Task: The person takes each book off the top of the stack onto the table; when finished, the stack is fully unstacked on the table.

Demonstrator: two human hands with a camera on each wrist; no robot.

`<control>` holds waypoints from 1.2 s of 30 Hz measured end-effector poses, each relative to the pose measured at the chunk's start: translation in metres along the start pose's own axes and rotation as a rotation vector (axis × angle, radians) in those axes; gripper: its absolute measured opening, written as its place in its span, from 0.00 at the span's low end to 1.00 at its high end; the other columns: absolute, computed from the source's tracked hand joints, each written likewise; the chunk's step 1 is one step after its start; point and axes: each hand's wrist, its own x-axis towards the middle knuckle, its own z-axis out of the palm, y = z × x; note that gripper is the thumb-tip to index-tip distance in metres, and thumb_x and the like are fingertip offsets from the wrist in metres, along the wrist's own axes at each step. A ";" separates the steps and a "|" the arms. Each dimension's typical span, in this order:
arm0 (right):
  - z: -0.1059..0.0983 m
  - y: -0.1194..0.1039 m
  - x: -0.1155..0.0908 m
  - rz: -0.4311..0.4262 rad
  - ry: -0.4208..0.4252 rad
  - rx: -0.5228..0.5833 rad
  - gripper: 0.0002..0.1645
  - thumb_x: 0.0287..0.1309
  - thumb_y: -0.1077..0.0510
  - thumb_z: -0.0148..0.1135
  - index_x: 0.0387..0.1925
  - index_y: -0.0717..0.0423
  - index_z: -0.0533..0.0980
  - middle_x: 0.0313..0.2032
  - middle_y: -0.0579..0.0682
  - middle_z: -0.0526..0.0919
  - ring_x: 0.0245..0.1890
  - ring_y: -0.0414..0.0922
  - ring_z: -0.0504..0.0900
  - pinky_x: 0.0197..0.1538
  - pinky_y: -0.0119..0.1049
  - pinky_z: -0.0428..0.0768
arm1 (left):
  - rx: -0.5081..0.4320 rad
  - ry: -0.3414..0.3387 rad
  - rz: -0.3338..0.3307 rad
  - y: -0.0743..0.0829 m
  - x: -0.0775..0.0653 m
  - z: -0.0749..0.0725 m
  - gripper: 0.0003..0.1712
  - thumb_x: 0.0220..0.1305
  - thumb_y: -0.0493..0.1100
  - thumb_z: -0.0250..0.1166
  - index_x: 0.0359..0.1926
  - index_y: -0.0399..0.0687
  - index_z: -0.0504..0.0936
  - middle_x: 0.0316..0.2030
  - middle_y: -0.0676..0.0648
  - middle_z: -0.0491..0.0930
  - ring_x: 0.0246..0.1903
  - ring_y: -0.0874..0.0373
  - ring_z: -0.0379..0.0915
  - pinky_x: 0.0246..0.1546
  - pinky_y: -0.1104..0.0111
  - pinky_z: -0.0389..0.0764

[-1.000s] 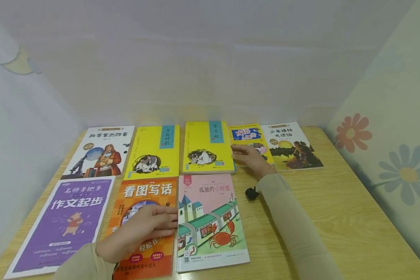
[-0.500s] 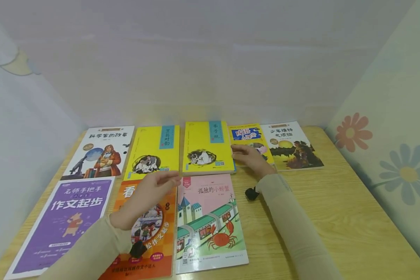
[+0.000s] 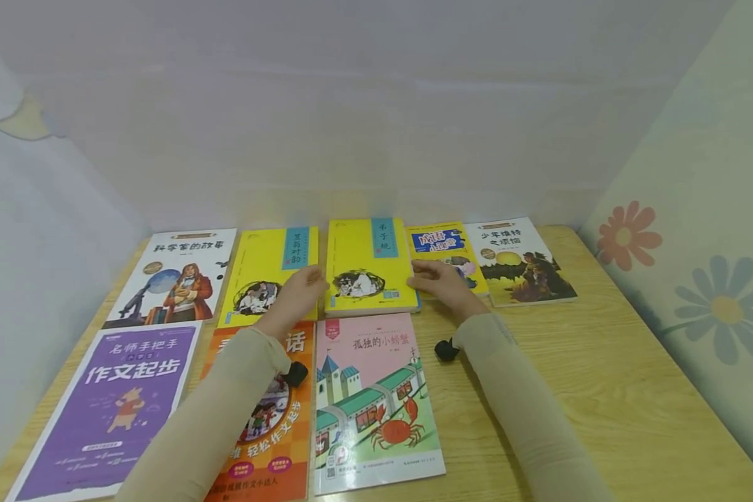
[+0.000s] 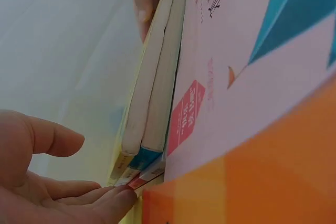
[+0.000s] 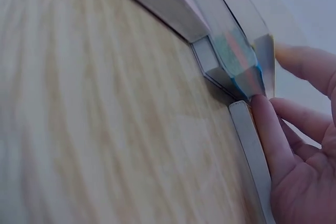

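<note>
A yellow book point(image 3: 367, 265) lies at the back centre, on top of a stack; a blue-edged book point(image 4: 163, 77) shows under it. My left hand point(image 3: 298, 296) is at the stack's left side, over the other yellow book point(image 3: 245, 261). In the left wrist view its straight fingertips point(image 4: 118, 200) touch the spines, with the thumb held apart. My right hand point(image 3: 442, 282) is at the right side, over the small yellow-and-blue book point(image 3: 423, 268). Its extended fingers point(image 5: 268, 129) touch the stack's edge, and the thumb is by the top cover.
In the front row lie a purple book point(image 3: 109, 411), an orange book point(image 3: 276, 464) and a pink book point(image 3: 376, 404) with a crab. White-covered books lie at the back left point(image 3: 169, 279) and back right point(image 3: 521, 265). A pale wall rises behind the wooden table point(image 3: 609, 390).
My left hand has moved from over the orange book up and away to the left side of the yellow stack. The right hand has stayed at the stack's right edge.
</note>
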 end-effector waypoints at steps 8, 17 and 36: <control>0.003 -0.001 0.002 -0.011 -0.002 -0.041 0.45 0.53 0.45 0.78 0.71 0.42 0.70 0.56 0.47 0.78 0.59 0.48 0.74 0.67 0.48 0.72 | -0.228 -0.055 -0.044 -0.011 0.019 0.003 0.33 0.79 0.47 0.50 0.80 0.52 0.55 0.74 0.46 0.63 0.72 0.51 0.58 0.74 0.51 0.58; 0.002 -0.003 0.001 -0.014 -0.017 -0.042 0.44 0.57 0.49 0.76 0.73 0.44 0.67 0.58 0.48 0.77 0.60 0.48 0.74 0.65 0.47 0.74 | -0.371 -0.085 0.007 -0.025 0.022 0.005 0.33 0.81 0.39 0.45 0.81 0.49 0.49 0.79 0.47 0.51 0.77 0.53 0.47 0.76 0.55 0.55; -0.004 -0.017 0.001 0.065 -0.034 -0.118 0.41 0.62 0.55 0.72 0.74 0.52 0.67 0.63 0.52 0.77 0.65 0.50 0.73 0.69 0.46 0.72 | -0.244 -0.026 0.026 -0.027 0.020 0.007 0.36 0.77 0.35 0.55 0.80 0.47 0.53 0.78 0.45 0.56 0.76 0.50 0.53 0.73 0.55 0.61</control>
